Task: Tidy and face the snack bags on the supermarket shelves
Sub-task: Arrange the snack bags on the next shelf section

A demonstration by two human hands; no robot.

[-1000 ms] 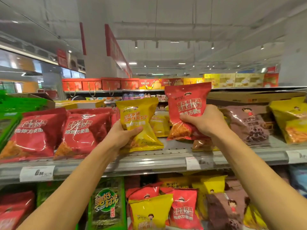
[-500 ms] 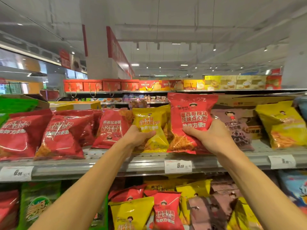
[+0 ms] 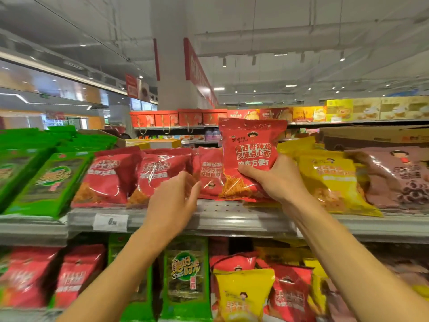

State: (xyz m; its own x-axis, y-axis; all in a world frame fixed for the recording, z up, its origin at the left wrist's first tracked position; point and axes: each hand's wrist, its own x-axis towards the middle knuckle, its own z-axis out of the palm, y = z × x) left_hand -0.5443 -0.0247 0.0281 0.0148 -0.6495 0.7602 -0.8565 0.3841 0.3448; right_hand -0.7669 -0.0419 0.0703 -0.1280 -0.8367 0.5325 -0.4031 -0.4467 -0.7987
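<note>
My right hand (image 3: 276, 180) grips a red snack bag (image 3: 249, 154) upright at the front of the upper shelf (image 3: 232, 217), label facing me. My left hand (image 3: 171, 201) is empty, fingers loosely spread, reaching toward an upside-down red bag (image 3: 210, 173) just left of the held one. More red bags (image 3: 109, 177) lie to the left. Yellow bags (image 3: 332, 180) lie to the right of my right hand.
Green seaweed packs (image 3: 48, 182) fill the shelf's left end and brown bags (image 3: 399, 175) its right end. The lower shelf holds mixed red, yellow and green bags (image 3: 243, 296). A price tag (image 3: 111, 221) hangs on the shelf rail. Cardboard boxes (image 3: 373, 135) sit behind.
My left hand has let go of the yellow bag and moved left toward the red bags. My right hand has carried the red bag left, in front of the red row.
</note>
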